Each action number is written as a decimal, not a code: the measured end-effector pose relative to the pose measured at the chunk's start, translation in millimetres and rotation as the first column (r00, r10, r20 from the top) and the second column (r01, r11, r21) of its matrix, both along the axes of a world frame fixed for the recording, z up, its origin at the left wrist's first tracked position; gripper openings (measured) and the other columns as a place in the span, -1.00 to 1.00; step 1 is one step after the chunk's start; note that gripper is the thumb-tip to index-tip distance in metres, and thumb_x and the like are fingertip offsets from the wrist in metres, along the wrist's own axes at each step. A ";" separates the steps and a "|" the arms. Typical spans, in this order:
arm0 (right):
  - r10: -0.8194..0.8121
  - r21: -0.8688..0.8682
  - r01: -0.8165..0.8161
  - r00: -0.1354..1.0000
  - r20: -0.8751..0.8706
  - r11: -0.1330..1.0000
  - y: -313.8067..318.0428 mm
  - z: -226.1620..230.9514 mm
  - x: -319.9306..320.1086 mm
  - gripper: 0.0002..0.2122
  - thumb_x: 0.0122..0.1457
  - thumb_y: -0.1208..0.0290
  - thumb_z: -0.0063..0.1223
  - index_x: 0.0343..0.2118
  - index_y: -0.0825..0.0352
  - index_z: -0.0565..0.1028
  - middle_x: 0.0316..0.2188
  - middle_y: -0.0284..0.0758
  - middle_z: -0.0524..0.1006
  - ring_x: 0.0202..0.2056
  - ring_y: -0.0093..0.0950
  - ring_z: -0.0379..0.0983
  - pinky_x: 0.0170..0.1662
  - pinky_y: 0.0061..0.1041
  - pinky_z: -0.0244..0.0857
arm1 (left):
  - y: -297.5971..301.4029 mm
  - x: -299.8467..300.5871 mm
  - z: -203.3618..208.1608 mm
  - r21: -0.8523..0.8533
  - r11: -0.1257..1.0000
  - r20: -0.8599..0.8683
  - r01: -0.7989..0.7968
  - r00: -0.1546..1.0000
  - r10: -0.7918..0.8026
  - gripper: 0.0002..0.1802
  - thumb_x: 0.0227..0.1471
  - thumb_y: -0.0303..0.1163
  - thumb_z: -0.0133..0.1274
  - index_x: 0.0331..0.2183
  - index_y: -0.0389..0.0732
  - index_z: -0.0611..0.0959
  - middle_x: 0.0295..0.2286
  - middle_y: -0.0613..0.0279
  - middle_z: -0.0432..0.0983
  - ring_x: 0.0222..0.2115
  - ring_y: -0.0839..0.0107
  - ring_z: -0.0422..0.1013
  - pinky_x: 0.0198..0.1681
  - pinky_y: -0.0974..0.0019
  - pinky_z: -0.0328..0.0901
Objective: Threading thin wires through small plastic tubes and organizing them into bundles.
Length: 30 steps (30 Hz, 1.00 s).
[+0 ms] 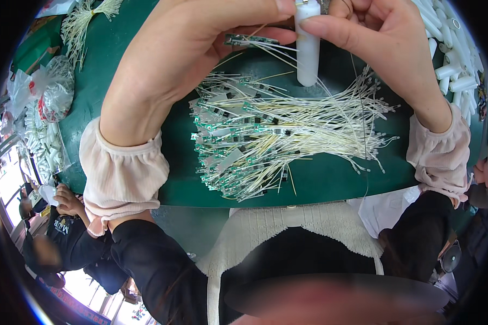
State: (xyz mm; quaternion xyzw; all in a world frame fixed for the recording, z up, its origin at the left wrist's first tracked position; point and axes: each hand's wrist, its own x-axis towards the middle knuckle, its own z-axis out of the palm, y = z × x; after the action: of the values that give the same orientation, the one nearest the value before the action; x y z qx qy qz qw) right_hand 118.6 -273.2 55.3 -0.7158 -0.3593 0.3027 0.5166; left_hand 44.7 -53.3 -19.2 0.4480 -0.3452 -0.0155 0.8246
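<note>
Both hands on white tube (307, 46) over worktop (331, 179).
L hand (200, 38) pinches small circuit strip (251, 40); R hand (374, 32) grips tube; wired boards pile (255, 141) below.

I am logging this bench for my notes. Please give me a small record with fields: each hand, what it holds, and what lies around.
left hand: left hand pinches a small green circuit strip with thin wire leads
right hand: right hand grips the top of a white tube, held upright
between the hands: strip and tube are close, near the top edge
table: green table
middle pile: heap of green strips with pale wires
right edge: more white tubes
top left: bundle of pale wires
</note>
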 end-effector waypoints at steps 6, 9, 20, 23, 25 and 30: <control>-0.009 0.073 0.008 1.000 0.018 0.997 -1.0 -1.5 -0.8 -0.73 0.15 0.57 0.34 -0.15 0.46 0.47 -0.44 -0.46 0.52 -0.52 -0.88 0.33 -0.54 -0.86 0.11 | -1.9 1.3 0.5 -0.100 0.993 -0.058 0.057 0.996 -0.063 -0.88 0.20 -0.50 0.16 -0.26 -0.36 0.62 -0.12 -0.01 0.57 -0.23 0.36 0.59 -0.02 0.33 0.51; 0.003 0.078 -0.007 0.998 0.057 0.997 -0.6 -2.3 0.6 -0.73 0.16 0.56 0.34 -0.15 0.46 0.47 -0.39 -0.43 0.53 -0.51 -0.87 0.36 -0.53 -0.86 0.15 | -1.7 -0.6 3.4 -0.084 0.996 -0.074 0.043 0.996 -0.049 -0.88 0.20 -0.49 0.16 -0.26 -0.35 0.62 -0.12 0.00 0.57 -0.24 0.36 0.59 -0.03 0.34 0.51; 0.009 0.009 -0.009 1.000 -0.015 1.000 -1.6 1.1 -3.7 -0.77 0.17 0.60 0.31 -0.18 0.45 0.47 -0.54 -0.51 0.49 -0.58 -0.92 0.26 -0.57 -0.86 0.02 | -2.9 -4.2 3.8 -0.005 1.000 -0.015 0.006 1.000 -0.006 -0.89 0.21 -0.48 0.16 -0.27 -0.33 0.63 -0.10 0.02 0.56 -0.22 0.40 0.56 -0.04 0.35 0.51; 0.001 0.000 -0.001 0.999 -0.033 1.000 -2.3 1.4 -3.8 -0.78 0.17 0.60 0.31 -0.19 0.45 0.47 -0.54 -0.52 0.49 -0.58 -0.92 0.25 -0.58 -0.86 0.01 | -4.4 -3.3 0.9 -0.017 1.000 -0.014 0.015 1.000 -0.015 -0.89 0.21 -0.48 0.16 -0.27 -0.33 0.63 -0.11 0.03 0.55 -0.23 0.40 0.56 -0.04 0.35 0.50; -0.004 -0.011 0.003 0.999 -0.054 1.000 -2.3 1.4 -3.5 -0.78 0.17 0.60 0.31 -0.19 0.45 0.47 -0.54 -0.52 0.49 -0.58 -0.92 0.25 -0.58 -0.86 0.01 | -4.3 -3.2 -0.2 -0.020 1.000 -0.006 0.013 1.000 -0.013 -0.89 0.20 -0.48 0.17 -0.27 -0.33 0.63 -0.11 0.03 0.55 -0.23 0.40 0.56 -0.04 0.35 0.50; 0.005 -0.006 -0.005 1.000 -0.017 1.000 -1.9 0.9 -2.8 -0.77 0.16 0.62 0.32 -0.18 0.45 0.48 -0.53 -0.52 0.48 -0.58 -0.93 0.25 -0.58 -0.87 0.01 | -3.9 -4.6 0.4 0.008 1.000 0.002 -0.013 1.000 0.013 -0.89 0.20 -0.49 0.18 -0.27 -0.33 0.63 -0.11 0.04 0.55 -0.23 0.40 0.55 -0.04 0.34 0.50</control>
State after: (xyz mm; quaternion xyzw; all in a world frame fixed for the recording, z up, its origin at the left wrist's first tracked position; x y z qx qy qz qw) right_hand 115.8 -275.1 56.1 -0.7138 -0.3558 0.3114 0.5166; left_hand 40.1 -57.2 -18.9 0.4535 -0.3431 -0.0111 0.8225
